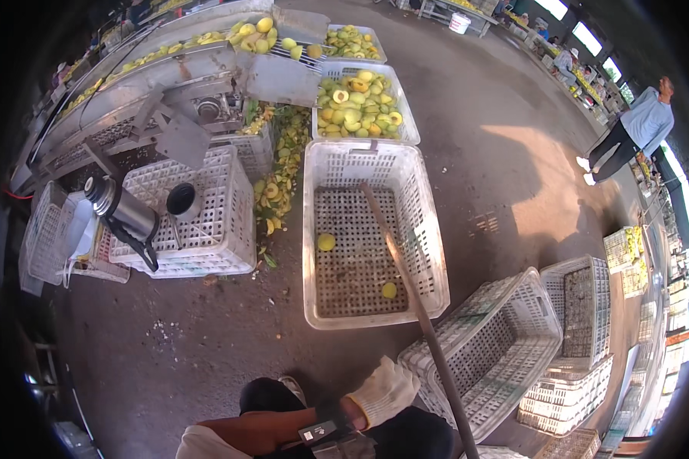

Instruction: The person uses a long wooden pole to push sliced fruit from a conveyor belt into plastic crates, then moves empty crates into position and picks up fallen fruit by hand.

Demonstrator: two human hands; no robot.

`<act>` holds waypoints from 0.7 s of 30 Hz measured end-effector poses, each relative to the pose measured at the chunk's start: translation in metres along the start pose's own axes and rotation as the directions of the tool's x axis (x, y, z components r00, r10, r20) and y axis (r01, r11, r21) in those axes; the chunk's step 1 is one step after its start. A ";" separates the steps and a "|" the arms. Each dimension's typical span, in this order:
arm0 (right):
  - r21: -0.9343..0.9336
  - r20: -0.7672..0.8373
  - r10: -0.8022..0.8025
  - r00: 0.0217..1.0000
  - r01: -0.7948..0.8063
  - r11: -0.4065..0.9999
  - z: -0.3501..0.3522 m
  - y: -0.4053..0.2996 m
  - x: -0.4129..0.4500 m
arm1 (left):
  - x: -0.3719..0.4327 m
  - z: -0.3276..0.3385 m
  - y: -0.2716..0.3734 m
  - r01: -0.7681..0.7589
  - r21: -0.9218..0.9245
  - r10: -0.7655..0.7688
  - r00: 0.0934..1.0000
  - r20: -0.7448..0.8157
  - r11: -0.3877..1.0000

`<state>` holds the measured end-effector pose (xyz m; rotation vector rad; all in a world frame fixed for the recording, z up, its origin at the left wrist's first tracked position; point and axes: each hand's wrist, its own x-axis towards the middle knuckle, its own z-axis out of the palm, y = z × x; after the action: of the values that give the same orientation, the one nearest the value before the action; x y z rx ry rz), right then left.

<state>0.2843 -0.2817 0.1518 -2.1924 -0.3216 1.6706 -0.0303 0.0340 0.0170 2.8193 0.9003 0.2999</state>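
Note:
My left hand, in a cream knitted work glove, is over my dark-trousered knee; its fingers' curl is unclear. My right hand is out of view. A long wooden pole slants from the bottom edge up into a white plastic crate before me. The pole's far end is by the crate's far wall. On the perforated floor of that crate lie two yellow-green fruits, one at the left and one nearer me. Beyond it, another crate is heaped with halved peaches.
An upturned crate at left bears a steel thermos and a dark-lined cup. Behind it runs a metal conveyor carrying fruit. Scraps litter the floor. Tilted crates stand at right; a person stands farther off.

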 end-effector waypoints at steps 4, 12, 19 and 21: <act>-0.150 0.030 0.049 0.998 -0.044 0.988 0.027 -0.072 -0.015 | 0.022 0.010 -0.036 0.052 -0.116 -0.048 0.998 0.034 0.992; -0.366 0.115 -0.055 0.992 0.094 0.926 0.050 -0.172 -0.109 | 0.035 -0.006 -0.024 0.619 -0.672 -0.399 0.782 0.479 0.407; -0.336 0.157 -0.230 0.960 0.271 0.902 0.035 -0.270 -0.188 | 0.103 -0.184 0.077 0.325 -0.323 -0.144 0.471 0.870 -0.889; -0.303 0.131 -0.284 0.950 0.311 0.901 0.028 -0.304 -0.203 | 0.128 -0.263 0.098 0.564 -0.267 -0.061 0.357 0.932 -0.781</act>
<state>0.2139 -0.0814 0.4509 -2.1529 -0.9646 1.6281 0.0629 0.0553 0.3099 0.1259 1.0691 0.1309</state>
